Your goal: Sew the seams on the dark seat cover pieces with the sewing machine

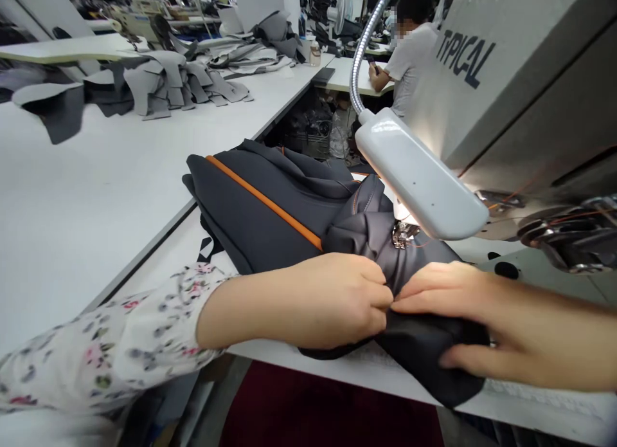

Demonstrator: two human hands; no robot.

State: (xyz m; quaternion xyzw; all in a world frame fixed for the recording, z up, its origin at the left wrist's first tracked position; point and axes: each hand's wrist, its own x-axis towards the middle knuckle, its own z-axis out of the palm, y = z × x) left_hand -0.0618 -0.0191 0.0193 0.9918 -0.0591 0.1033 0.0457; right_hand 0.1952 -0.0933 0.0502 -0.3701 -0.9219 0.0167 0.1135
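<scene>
Spreading over the bench (173, 260), the dark fabric piece (241, 222) is bunched around the presser foot (403, 236), with an orange strip (263, 199) set slantwise across its smoother part. Its upper left end is carried past the dark gap between the bench and the long bench (72, 196) on that side. At the near edge, a pointed corner of the fabric is brought down to the border.

Fabric is clasped in the left grip (354, 302), its fingers curled tight in front of the foot. The right grip (448, 305) is laid over the same piece, thumb parted from the fingers; whether anything is pinched cannot be told. The two are met at the fingertips.

Headroom over the foot is narrowed by the lamp (419, 177) and the sewing machine (506, 80). More room is afforded leftward, where the cut pieces (178, 83) are heaped well apart, toward the far edge.
</scene>
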